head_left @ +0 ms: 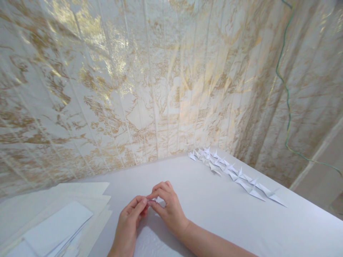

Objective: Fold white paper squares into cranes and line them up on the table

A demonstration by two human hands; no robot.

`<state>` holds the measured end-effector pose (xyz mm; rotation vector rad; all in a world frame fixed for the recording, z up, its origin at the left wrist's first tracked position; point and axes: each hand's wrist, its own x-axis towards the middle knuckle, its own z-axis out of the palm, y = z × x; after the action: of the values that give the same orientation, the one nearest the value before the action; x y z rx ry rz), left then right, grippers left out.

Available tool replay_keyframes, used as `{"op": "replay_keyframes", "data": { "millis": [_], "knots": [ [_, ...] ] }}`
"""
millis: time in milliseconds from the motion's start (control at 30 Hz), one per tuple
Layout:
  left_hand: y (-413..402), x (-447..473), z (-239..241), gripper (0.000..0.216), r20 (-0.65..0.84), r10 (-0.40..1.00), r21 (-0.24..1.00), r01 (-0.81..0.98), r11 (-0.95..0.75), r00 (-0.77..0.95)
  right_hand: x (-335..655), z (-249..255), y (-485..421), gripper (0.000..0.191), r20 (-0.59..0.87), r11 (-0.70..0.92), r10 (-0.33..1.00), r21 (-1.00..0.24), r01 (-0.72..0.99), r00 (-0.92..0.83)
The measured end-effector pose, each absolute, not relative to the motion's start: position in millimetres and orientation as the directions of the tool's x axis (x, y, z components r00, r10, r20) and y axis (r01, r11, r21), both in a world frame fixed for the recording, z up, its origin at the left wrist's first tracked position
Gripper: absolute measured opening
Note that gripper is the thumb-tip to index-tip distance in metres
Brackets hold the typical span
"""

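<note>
Fingertips of your left hand (128,223) and right hand (167,207) pinch a small paper piece (152,201), mid-fold; next crease likely needs firm, aligned pressure.

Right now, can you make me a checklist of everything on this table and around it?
Surface: white table, smooth, set into a corner.
Job's things: a tiny folded white paper piece, mostly hidden, pinched between both hands.
Clutter: a row of folded paper cranes along the right edge; a stack of white and cream paper sheets at the left.
Grippers: left hand and right hand meet at the fingertips, fingers closed on the paper piece.
Cables: a green cable hangs down the right wall.
Surroundings: shiny gold-and-white patterned wall covering.
</note>
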<state>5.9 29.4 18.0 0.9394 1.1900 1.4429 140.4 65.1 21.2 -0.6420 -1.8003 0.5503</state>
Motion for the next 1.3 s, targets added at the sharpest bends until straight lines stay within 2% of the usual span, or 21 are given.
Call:
{"op": "replay_keyframes", "data": {
  "millis": [267, 533, 667, 833, 1000, 1200, 1300],
  "knots": [
    [32.6, 1.3, 26.2, 0.032, -0.118, 0.993, 0.919, -0.382, 0.097, -0.032, 142.8, 20.5, 70.2, 0.007, 0.751, 0.801, 0.596, -0.579, 0.151, -0.285],
    [34.2, -0.2, 24.5, 0.036, -0.110, 0.993, 0.906, -0.407, 0.117, 0.040, 144.2, 23.1, 73.3, 0.007, 0.716, 0.774, 0.627, -0.618, 0.140, -0.306],
    [34.8, 2.3, 23.8, 0.036, -0.082, 0.996, 0.910, -0.405, 0.083, 0.020, 143.3, 21.9, 73.9, 0.017, 0.680, 0.743, 0.660, -0.655, 0.139, -0.320],
    [36.4, 3.9, 16.6, 0.037, -0.057, 0.998, 0.938, -0.345, 0.043, -0.029, 142.1, 19.2, 74.3, 0.019, 0.662, 0.726, 0.680, -0.666, 0.171, -0.315],
    [38.5, 1.0, 10.2, 0.038, -0.040, 0.993, 0.953, -0.304, 0.005, -0.109, 142.1, 22.2, 73.0, 0.020, 0.637, 0.713, 0.701, -0.639, 0.289, -0.319],
    [32.8, 8.2, 18.2, 0.035, -0.067, 0.989, 0.920, -0.391, 0.009, -0.135, 143.8, 21.7, 71.4, 0.022, 0.664, 0.717, 0.693, -0.597, 0.360, -0.280],
    [29.1, 11.7, 23.4, 0.025, -0.131, 0.982, 0.885, -0.462, 0.053, -0.138, 145.2, 20.1, 71.5, 0.021, 0.680, 0.734, 0.675, -0.578, 0.357, -0.287]
  ]
}}
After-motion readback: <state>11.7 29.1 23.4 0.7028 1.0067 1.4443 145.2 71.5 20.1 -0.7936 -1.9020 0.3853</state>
